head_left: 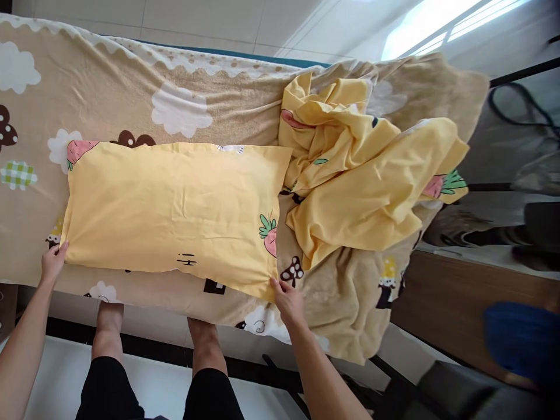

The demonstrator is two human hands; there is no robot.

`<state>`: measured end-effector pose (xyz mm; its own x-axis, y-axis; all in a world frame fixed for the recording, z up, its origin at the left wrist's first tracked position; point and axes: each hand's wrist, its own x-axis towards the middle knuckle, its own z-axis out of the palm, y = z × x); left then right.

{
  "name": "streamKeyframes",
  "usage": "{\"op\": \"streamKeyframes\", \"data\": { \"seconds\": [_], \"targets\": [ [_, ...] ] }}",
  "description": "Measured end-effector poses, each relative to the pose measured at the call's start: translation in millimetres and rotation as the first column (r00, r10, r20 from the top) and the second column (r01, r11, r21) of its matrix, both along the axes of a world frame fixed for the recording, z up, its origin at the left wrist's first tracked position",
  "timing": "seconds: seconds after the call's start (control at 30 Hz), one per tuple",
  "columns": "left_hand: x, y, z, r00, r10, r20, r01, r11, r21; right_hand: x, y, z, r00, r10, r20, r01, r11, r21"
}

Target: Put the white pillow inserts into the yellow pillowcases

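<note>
A yellow pillow in a strawberry-print case (175,210) lies flat across a bed covered by a tan blanket with clouds and mushrooms (131,99). My left hand (52,263) pinches the pillow's near left corner. My right hand (286,300) pinches its near right corner. Both hands are closed on the fabric at the bed's near edge.
A crumpled yellow sheet or cover (367,181) is heaped on the right part of the bed. A wooden piece of furniture (459,303) and a blue object (522,338) stand at the right. My legs show below the bed edge, on a white floor.
</note>
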<state>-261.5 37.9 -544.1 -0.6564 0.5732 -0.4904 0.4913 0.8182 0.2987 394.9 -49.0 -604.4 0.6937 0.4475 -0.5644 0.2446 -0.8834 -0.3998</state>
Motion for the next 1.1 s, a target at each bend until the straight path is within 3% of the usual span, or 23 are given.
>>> {"op": "streamKeyframes", "data": {
  "seconds": [0.1,0.17,0.2,0.27,0.33,0.37,0.43,0.5,0.57,0.6,0.7,0.8,0.87,0.9,0.97,1.03,1.1],
  "targets": [
    [10,9,8.3,0.961,-0.033,-0.274,0.043,0.999,0.030,-13,16,7.4,0.969,0.063,0.240,-0.056,0.998,-0.034],
    [47,24,10.3,0.889,-0.094,-0.449,0.173,0.975,0.138,-53,40,13.2,0.904,0.196,0.380,-0.242,0.967,0.078],
    [76,33,9.4,0.866,-0.165,-0.472,0.289,0.936,0.202,-84,55,16.8,0.850,0.289,0.441,-0.389,0.908,0.154],
    [147,52,2.9,0.814,-0.410,-0.411,0.552,0.765,0.331,-159,87,23.7,0.747,0.447,0.492,-0.623,0.729,0.283],
    [216,70,-10.2,0.682,-0.648,-0.340,0.730,0.574,0.371,-228,116,26.4,0.628,0.593,0.505,-0.776,0.531,0.342],
    [242,77,-18.8,0.621,-0.718,-0.314,0.777,0.510,0.369,-251,128,24.3,0.582,0.629,0.514,-0.813,0.467,0.349],
    [261,83,-37.4,0.557,-0.776,-0.297,0.824,0.471,0.314,-262,138,11.3,0.511,0.678,0.529,-0.859,0.400,0.319],
    [235,78,-52.9,0.556,-0.777,-0.296,0.831,0.514,0.213,-225,128,-12.1,0.509,0.682,0.525,-0.858,0.448,0.250],
    [177,59,-59.9,0.597,-0.743,-0.302,0.796,0.597,0.103,-159,98,-37.5,0.584,0.649,0.488,-0.793,0.586,0.169],
    [144,45,-59.6,0.632,-0.708,-0.316,0.757,0.651,0.056,-124,80,-47.4,0.622,0.652,0.433,-0.756,0.645,0.116],
    [60,6,-45.9,0.748,-0.571,-0.340,0.590,0.806,-0.056,-42,30,-56.3,0.686,0.683,0.251,-0.702,0.712,-0.019],
    [30,-2,-21.6,0.820,-0.408,-0.403,0.429,0.902,-0.040,-25,25,-35.3,0.783,0.548,0.295,-0.556,0.829,-0.063],
    [48,19,-5.6,0.823,-0.349,-0.448,0.431,0.897,0.093,-50,53,-12.3,0.817,0.434,0.380,-0.480,0.877,0.030],
    [68,37,0.7,0.814,-0.369,-0.450,0.485,0.857,0.175,-71,75,-0.3,0.815,0.418,0.401,-0.492,0.865,0.100],
    [125,84,6.9,0.752,-0.524,-0.400,0.650,0.690,0.317,-128,127,20.6,0.768,0.504,0.395,-0.617,0.749,0.242],
    [191,137,1.8,0.623,-0.706,-0.338,0.773,0.487,0.406,-189,182,32.3,0.639,0.668,0.381,-0.768,0.529,0.361],
    [246,187,-13.5,0.461,-0.859,-0.221,0.833,0.333,0.442,-234,232,31.2,0.464,0.808,0.362,-0.857,0.307,0.413]
  ]
}}
